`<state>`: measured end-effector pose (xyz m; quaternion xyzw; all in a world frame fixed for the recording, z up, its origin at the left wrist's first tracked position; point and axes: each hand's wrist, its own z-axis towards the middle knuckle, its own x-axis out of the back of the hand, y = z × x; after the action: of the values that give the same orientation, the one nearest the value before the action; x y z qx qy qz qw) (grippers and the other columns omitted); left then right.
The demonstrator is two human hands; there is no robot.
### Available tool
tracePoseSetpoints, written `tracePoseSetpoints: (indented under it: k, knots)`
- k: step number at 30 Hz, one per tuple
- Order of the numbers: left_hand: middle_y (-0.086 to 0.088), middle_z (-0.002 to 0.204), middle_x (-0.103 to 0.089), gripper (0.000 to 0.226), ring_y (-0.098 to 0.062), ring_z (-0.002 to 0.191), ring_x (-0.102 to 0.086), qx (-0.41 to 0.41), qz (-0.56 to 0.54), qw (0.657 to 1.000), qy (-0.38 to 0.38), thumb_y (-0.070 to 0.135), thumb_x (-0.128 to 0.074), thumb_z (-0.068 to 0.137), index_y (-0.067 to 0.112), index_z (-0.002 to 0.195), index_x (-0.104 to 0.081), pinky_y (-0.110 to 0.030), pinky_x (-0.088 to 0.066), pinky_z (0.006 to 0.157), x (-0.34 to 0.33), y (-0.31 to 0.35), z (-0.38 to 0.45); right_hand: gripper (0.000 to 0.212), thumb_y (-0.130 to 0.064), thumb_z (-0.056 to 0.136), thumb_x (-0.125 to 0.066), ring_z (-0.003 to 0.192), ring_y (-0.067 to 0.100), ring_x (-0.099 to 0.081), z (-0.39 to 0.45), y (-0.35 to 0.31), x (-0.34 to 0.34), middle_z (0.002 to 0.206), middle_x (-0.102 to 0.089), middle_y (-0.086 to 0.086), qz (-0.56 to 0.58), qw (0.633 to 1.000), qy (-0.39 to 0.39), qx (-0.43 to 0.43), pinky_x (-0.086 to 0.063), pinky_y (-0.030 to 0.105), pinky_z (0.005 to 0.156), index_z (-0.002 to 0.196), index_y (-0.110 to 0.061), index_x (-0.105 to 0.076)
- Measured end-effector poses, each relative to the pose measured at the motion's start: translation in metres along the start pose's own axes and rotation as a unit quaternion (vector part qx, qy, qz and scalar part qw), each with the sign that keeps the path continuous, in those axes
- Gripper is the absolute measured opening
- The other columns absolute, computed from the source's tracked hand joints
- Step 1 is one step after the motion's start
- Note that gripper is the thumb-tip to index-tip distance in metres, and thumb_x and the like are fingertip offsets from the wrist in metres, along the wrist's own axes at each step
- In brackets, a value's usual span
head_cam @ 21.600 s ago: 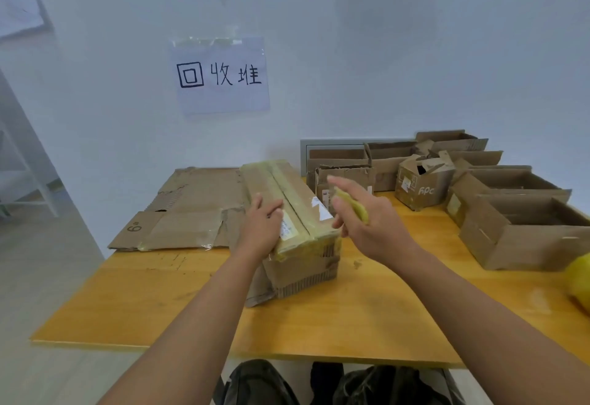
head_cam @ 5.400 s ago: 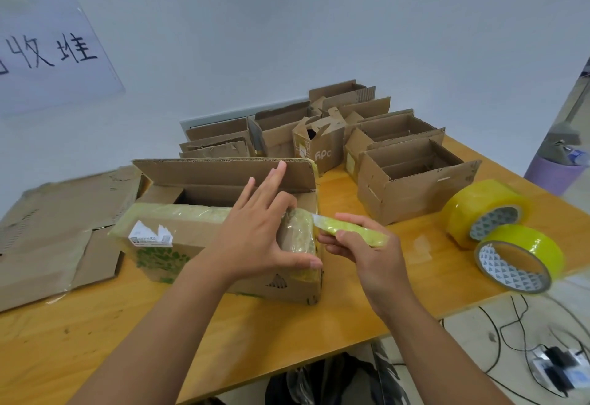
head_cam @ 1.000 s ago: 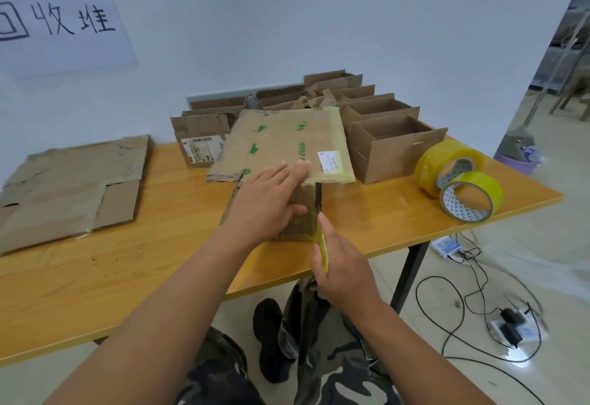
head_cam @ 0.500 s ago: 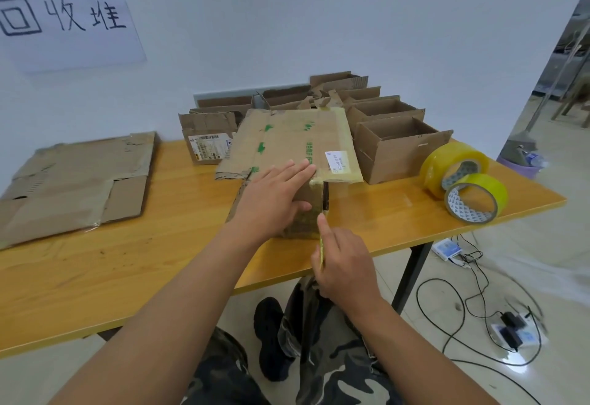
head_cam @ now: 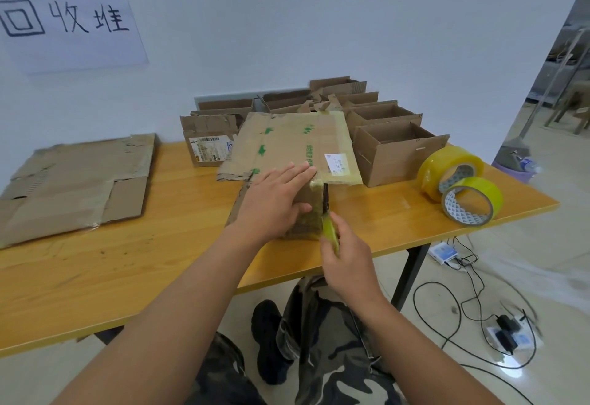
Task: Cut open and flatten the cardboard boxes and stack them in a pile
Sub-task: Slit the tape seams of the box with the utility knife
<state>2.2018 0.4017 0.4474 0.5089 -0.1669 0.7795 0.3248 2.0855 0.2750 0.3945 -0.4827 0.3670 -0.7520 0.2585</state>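
Observation:
A taped cardboard box with green print lies partly opened near the table's front edge, its big panel spread flat toward the wall. My left hand presses flat on the box's near part, fingers straight. My right hand grips a yellow-green box cutter whose blade is in the seam at the box's right front corner. A pile of flattened cardboard lies at the table's left.
Several open boxes stand along the wall behind the work. Two rolls of yellow tape sit near the table's right edge. Cables and a power strip lie on the floor to the right. My legs are under the table's front edge.
The cutter has moved up along the box's right corner seam. My left hand keeps pressing the box in the same place.

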Motion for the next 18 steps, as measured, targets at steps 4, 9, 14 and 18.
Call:
tracePoseSetpoints:
  k: [4, 9, 14, 18]
  knots:
    - [0.014, 0.161, -0.023, 0.068, -0.01, 0.149, -0.018, 0.0, 0.0, 1.0, 0.002, 0.044, -0.055, 0.096, 0.034, 0.155, -0.023, -0.033, -0.011, 0.12, -0.001, 0.0, -0.001, 0.024, -0.026, 0.102, -0.05, 0.07, 0.011, -0.055, 0.007, -0.006, 0.012, 0.085, -0.056, -0.005, -0.138, 0.989, -0.048, -0.036, -0.042, 0.027, 0.054, 0.123, -0.021, -0.04]
    - [0.015, 0.161, -0.024, 0.068, -0.01, 0.149, -0.019, 0.004, 0.004, 1.0, 0.006, 0.045, -0.056, 0.095, 0.035, 0.154, -0.024, -0.033, -0.012, 0.12, -0.001, -0.001, 0.001, 0.013, -0.027, 0.103, -0.042, 0.053, 0.01, -0.043, 0.007, -0.02, 0.006, 0.068, -0.046, -0.006, -0.259, 0.965, -0.025, -0.001, -0.028, 0.027, 0.044, 0.109, -0.017, -0.036]
    - [0.015, 0.161, -0.023, 0.068, -0.009, 0.149, -0.018, 0.001, 0.002, 1.0, 0.006, 0.046, -0.056, 0.096, 0.035, 0.155, -0.023, -0.033, -0.011, 0.12, -0.002, 0.0, 0.001, 0.011, -0.027, 0.103, -0.038, 0.048, 0.009, -0.038, -0.002, -0.015, 0.001, 0.063, -0.042, -0.007, -0.274, 0.961, -0.028, 0.02, -0.022, 0.027, 0.043, 0.101, -0.019, -0.03]
    - [0.015, 0.161, -0.023, 0.068, -0.009, 0.149, -0.018, 0.003, 0.0, 1.0, 0.009, 0.046, -0.056, 0.095, 0.035, 0.154, -0.023, -0.032, -0.011, 0.119, -0.001, -0.002, 0.001, 0.011, -0.024, 0.101, -0.042, 0.051, 0.013, -0.042, -0.002, -0.008, 0.005, 0.064, -0.046, -0.004, -0.231, 0.972, -0.037, 0.018, -0.028, 0.026, 0.043, 0.099, -0.02, -0.032]
